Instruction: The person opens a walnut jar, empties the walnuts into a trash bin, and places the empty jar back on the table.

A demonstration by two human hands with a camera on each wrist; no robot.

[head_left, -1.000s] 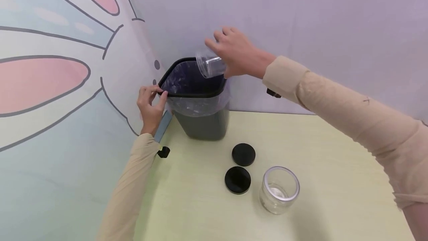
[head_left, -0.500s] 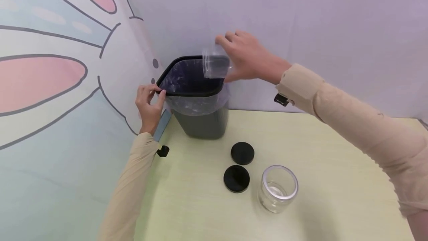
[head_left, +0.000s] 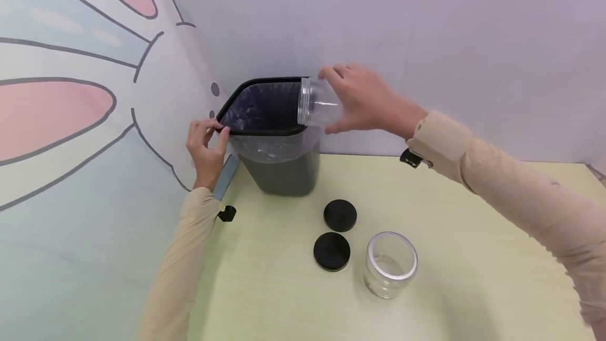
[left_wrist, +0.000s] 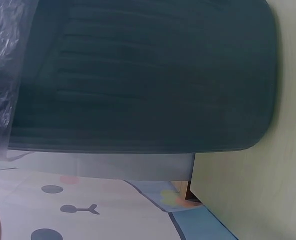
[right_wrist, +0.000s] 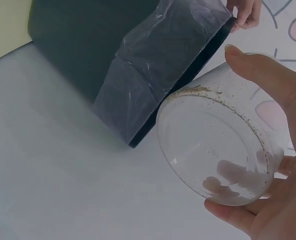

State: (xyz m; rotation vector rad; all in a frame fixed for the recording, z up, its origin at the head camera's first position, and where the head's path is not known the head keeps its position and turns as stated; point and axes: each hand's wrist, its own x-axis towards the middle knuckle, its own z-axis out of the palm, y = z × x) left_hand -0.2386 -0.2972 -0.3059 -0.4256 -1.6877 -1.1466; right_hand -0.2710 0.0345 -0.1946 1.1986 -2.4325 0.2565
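A staged indoor recording corner rather than a lived-in room: a pale yellow-green table [head_left: 426,214] hemmed by a plain lilac backdrop [head_left: 426,25] and a cartoon rabbit panel [head_left: 71,93], with a lined bin [head_left: 284,172].

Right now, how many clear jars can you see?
2. One clear jar is gripped sideways by the right hand at the bin's rim; the other jar stands open on the table beside two black lids.
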